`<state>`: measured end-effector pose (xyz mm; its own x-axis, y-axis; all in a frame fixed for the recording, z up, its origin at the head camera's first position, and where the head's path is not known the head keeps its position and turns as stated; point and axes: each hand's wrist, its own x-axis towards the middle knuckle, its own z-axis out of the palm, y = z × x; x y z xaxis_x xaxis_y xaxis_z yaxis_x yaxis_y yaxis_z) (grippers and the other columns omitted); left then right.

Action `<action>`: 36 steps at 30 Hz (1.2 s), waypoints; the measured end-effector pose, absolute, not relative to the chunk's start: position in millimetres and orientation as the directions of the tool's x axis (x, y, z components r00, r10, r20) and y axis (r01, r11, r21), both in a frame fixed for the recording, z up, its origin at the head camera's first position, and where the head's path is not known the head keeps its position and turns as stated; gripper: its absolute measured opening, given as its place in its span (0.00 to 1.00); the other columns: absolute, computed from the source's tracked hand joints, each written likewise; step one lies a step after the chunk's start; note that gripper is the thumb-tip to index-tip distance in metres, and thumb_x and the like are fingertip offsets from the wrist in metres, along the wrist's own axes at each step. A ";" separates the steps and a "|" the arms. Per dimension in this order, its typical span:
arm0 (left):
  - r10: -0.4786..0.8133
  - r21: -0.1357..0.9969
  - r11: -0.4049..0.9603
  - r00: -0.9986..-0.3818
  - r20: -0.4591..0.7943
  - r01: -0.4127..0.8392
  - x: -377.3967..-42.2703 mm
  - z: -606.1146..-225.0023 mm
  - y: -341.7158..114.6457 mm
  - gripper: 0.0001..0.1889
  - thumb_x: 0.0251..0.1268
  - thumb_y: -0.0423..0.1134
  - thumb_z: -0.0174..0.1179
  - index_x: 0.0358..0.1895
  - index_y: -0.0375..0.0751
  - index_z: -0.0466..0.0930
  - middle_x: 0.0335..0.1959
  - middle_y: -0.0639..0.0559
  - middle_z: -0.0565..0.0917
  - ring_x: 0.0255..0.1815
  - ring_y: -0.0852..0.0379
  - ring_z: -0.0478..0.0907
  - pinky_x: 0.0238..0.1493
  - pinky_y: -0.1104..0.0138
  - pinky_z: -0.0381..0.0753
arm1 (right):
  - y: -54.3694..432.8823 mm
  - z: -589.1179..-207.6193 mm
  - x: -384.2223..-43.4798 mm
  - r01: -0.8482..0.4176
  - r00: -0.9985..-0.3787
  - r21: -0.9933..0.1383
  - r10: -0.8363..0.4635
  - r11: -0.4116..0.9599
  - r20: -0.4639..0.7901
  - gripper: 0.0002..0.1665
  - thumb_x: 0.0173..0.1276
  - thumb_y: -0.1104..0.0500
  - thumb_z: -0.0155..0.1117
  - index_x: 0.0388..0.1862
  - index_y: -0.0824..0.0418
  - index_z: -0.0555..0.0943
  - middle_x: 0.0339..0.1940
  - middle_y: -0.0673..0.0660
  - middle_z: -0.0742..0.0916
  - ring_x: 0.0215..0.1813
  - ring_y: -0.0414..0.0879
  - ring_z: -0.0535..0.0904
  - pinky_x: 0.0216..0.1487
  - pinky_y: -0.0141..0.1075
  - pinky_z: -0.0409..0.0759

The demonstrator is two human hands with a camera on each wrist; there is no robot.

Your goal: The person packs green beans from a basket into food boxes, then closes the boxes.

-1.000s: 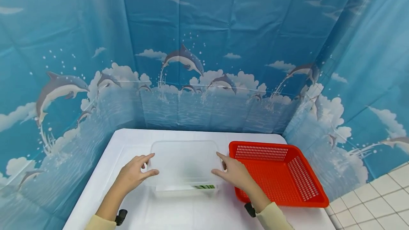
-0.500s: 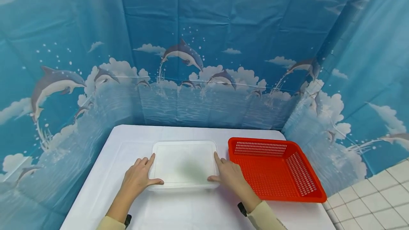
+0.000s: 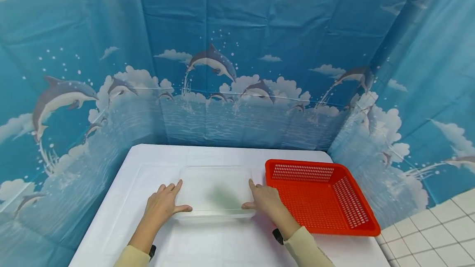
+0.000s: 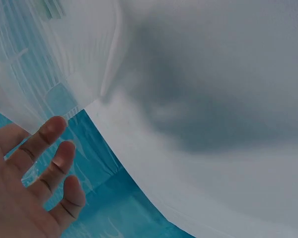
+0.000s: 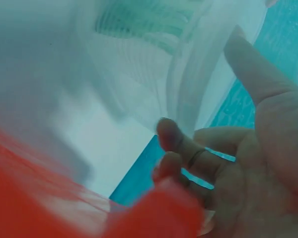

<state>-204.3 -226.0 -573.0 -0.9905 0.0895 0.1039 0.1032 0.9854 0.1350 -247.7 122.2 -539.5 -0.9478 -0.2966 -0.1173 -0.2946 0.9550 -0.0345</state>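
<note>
A clear plastic food container (image 3: pixel 214 219) stands mid-table with its translucent lid (image 3: pixel 215 184) on top. Something green (image 5: pixel 149 22) shows blurred through the container's wall in the right wrist view; its kind is unclear. My left hand (image 3: pixel 161 205) touches the lid's left edge, thumb at the front corner, index finger along the side. At the right edge, my right hand (image 3: pixel 265 201) touches the lid in mirror fashion. In the left wrist view, the other fingers (image 4: pixel 54 171) spread loosely by the container's corner. The right thumb (image 5: pixel 258 72) lies straight along the rim.
A red perforated basket (image 3: pixel 361 201) sits on the white table (image 3: pixel 148 158), just right of my right hand. Behind the table hangs a blue dolphin-print curtain (image 3: pixel 222 122). White tiles (image 3: pixel 430 230) show at the lower right.
The lid has come down from above the container and now covers it, hiding the green contents that showed at the front. Both hands came with it and now rest at its edges.
</note>
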 end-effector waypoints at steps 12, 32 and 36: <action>0.087 0.180 0.979 -0.995 0.058 0.096 -203.5 -567.9 -224.6 0.57 0.48 0.75 0.73 0.78 0.42 0.72 0.55 0.43 0.84 0.39 0.51 0.72 0.32 0.56 0.81 | 117.2 -531.9 -254.9 -0.277 -0.933 -0.043 -0.280 0.960 -0.228 0.60 0.57 0.30 0.79 0.81 0.59 0.70 0.56 0.60 0.91 0.45 0.51 0.85 0.47 0.48 0.87; 0.118 0.342 0.930 -0.991 0.060 0.131 -252.1 -561.6 -198.1 0.55 0.75 0.72 0.53 0.84 0.26 0.51 0.88 0.33 0.50 0.90 0.35 0.44 0.89 0.35 0.42 | 72.3 -524.9 -277.1 -0.215 -0.949 -0.368 -0.282 0.904 -0.137 0.62 0.76 0.26 0.53 0.86 0.71 0.51 0.90 0.68 0.55 0.91 0.63 0.49 0.89 0.61 0.53; 0.115 0.368 0.923 -0.993 0.024 0.116 -256.4 -566.9 -194.3 0.53 0.77 0.69 0.52 0.84 0.26 0.50 0.88 0.33 0.49 0.91 0.35 0.43 0.89 0.35 0.39 | 70.3 -541.6 -284.1 -0.171 -0.951 -0.344 -0.246 0.923 -0.187 0.63 0.76 0.26 0.53 0.87 0.71 0.49 0.90 0.67 0.53 0.91 0.63 0.48 0.90 0.59 0.52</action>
